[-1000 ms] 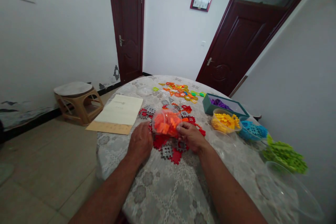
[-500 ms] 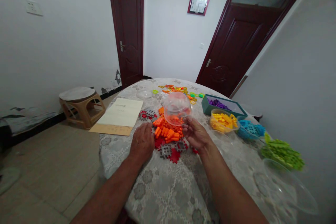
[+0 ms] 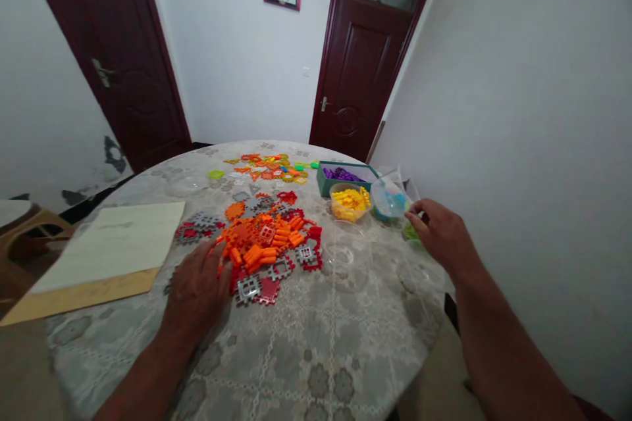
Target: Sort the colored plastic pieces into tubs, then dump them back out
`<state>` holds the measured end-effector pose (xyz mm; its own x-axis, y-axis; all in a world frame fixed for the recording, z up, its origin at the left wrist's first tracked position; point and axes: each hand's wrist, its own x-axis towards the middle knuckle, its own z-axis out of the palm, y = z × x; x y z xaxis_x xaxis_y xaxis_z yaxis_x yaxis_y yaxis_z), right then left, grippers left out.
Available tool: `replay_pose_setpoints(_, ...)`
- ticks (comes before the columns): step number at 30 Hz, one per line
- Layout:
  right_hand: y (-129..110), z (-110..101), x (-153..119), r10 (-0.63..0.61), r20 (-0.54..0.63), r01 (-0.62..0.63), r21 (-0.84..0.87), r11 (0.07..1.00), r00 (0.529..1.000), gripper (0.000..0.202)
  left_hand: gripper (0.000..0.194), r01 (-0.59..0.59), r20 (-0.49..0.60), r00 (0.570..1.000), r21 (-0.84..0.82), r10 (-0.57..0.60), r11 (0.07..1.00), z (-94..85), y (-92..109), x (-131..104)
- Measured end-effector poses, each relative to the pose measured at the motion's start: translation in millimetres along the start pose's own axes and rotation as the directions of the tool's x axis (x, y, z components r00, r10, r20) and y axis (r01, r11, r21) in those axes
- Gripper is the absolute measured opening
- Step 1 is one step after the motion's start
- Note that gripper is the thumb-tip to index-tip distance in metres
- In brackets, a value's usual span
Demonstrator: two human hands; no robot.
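Held item: a transparent bowl [image 3: 385,192], located just left of my right hand [image 3: 439,231], raised and tilted. My right thumb and fingers are pinched together on its near edge; the far edge has no support from my other hand.

Directly behind and below the bowl: blue pieces [image 3: 382,215], partly seen through its wall. Just below my right fingertips: green pieces [image 3: 411,232], mostly hidden by the hand. Left of the held bowl: a container of yellow pieces [image 3: 349,198]. Beyond that, farther from my grip: a teal box [image 3: 324,185] with purple pieces [image 3: 342,174].

Well to the left of the grip: a heap of orange pieces [image 3: 254,243], lying over red and grey plates [image 3: 249,288]. My left hand [image 3: 200,286] rests against the heap's near left edge, fingers loosely spread, clamped on nothing that I can see. Left of that hand: a pad of paper [image 3: 116,237].

Caution, in my judgement:
- Bowl slip. Cause: a one-edge pinch on smooth, thin plastic; the bowl may swing about my fingertips.
- Spilled blue or green pieces. Cause: the bowl or my knuckles catching the crowded stock close beneath.
- Scattered orange pieces. Cause: my left hand pressing or sweeping sideways against a loose heap.
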<state>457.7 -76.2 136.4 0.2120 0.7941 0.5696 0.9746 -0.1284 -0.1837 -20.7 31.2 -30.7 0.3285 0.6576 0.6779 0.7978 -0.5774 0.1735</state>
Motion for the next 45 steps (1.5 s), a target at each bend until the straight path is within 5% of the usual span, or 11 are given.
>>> replay_pose_setpoints(6,11.9,39.7,-14.5,0.068,0.296,0.047,-0.365,0.930,0.953,0.015,0.050,-0.046,-0.016,0.999,0.080,0.047,0.996,-1.7,7.8,6.5)
replay_pose_setpoints(21,-6.4,70.9,-13.2,0.061,0.535,0.192,-0.405,0.894,0.843,0.023,0.047,-0.155,0.182,0.974,0.098,0.135,0.983,12.4,34.2,43.5)
replay_pose_setpoints(26,-0.5,65.6,-26.6,-0.039,0.415,0.187,-0.323,0.928,0.909,0.017,0.047,-0.105,0.258,0.964,0.121,0.071,0.987,22.3,41.2,44.6)
replay_pose_setpoints(30,-21.4,59.1,-38.4,-0.242,0.008,0.242,-0.025,0.970,0.970,0.016,0.047,-0.025,0.335,0.942,0.172,-0.034,0.985,23.7,44.6,48.4)
replay_pose_setpoints(33,-62.5,58.0,-54.4,-0.378,-0.268,0.447,0.283,0.848,0.886,0.006,0.047,0.010,0.381,0.920,0.214,-0.093,0.977,26.4,41.4,59.2)
replay_pose_setpoints(35,-96.4,64.7,-70.6,-0.483,-0.324,0.581,0.411,0.703,0.814,0.013,0.049,0.027,0.416,0.901,0.235,-0.126,0.972,30.3,36.1,69.7)
replay_pose_setpoints(40,-162.7,108.3,-119.5,-0.672,-0.212,0.639,0.595,0.488,0.710,0.012,0.061,0.114,0.491,0.835,0.284,-0.247,0.952,42.7,17.8,98.9)
replay_pose_setpoints(45,-173.4,142.3,-147.2,-0.785,-0.019,0.599,0.657,0.457,0.619,0.005,0.069,0.161,0.533,0.783,0.325,-0.321,0.932,57.7,1.4,121.2)
